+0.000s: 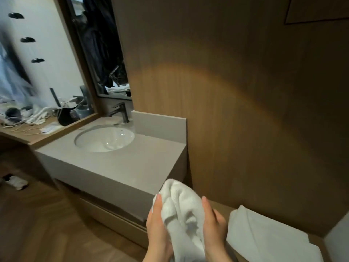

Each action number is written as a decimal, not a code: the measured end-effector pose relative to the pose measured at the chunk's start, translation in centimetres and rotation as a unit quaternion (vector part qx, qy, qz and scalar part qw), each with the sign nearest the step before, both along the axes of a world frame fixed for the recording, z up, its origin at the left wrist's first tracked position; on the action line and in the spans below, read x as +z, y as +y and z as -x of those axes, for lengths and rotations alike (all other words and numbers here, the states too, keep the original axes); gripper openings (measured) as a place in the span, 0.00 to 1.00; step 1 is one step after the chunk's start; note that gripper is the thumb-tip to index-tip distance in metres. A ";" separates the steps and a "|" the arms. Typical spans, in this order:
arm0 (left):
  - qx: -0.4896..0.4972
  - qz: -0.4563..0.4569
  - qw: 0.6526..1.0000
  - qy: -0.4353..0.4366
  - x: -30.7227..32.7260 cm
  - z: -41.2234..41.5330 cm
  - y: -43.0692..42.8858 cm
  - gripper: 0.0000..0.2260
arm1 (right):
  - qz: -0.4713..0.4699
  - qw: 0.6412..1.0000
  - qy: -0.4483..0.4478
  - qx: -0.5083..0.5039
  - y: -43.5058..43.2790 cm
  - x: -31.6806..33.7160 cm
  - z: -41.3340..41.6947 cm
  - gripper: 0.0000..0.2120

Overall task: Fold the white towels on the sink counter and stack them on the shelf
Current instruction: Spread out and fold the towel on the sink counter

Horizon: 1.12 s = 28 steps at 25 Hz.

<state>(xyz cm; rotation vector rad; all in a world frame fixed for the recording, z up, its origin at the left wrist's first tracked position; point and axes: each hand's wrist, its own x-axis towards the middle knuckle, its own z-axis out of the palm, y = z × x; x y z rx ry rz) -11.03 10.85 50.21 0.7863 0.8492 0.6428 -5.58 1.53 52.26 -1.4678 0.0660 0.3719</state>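
Observation:
A bunched white towel (182,210) hangs between both my hands at the bottom centre, just in front of the counter's near right corner. My left hand (157,229) presses its left side and my right hand (214,227) its right side. A folded white towel (264,237) lies flat on the low wooden shelf (222,206) to the right of the sink unit. The grey sink counter (120,163) holds no towel that I can see; the white basin (104,138) is sunk in its far half.
A dark tap (122,112) stands behind the basin, with a mirror (102,53) above. A cluttered wooden desk (28,125) adjoins on the left. A wood-panelled wall (245,110) backs the shelf. Wooden drawers (113,216) sit under the counter.

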 end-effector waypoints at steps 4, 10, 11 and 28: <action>0.054 -0.014 0.998 -0.014 3.4 1.8 1.3 0.17 | -0.044 0.999 -0.008 0.013 2.1 1.4 1.1 0.24; 0.115 0.021 0.991 -0.060 3.9 4.7 4.4 0.17 | -0.068 0.996 -0.007 0.061 6.8 0.9 2.9 0.25; 0.115 0.024 0.991 -0.062 3.7 5.1 5.3 0.18 | -0.073 0.995 -0.003 0.064 7.7 1.0 3.3 0.26; 0.030 -0.007 0.999 -0.038 4.0 7.2 24.9 0.16 | -0.054 0.998 0.030 -0.032 26.2 0.2 7.2 0.20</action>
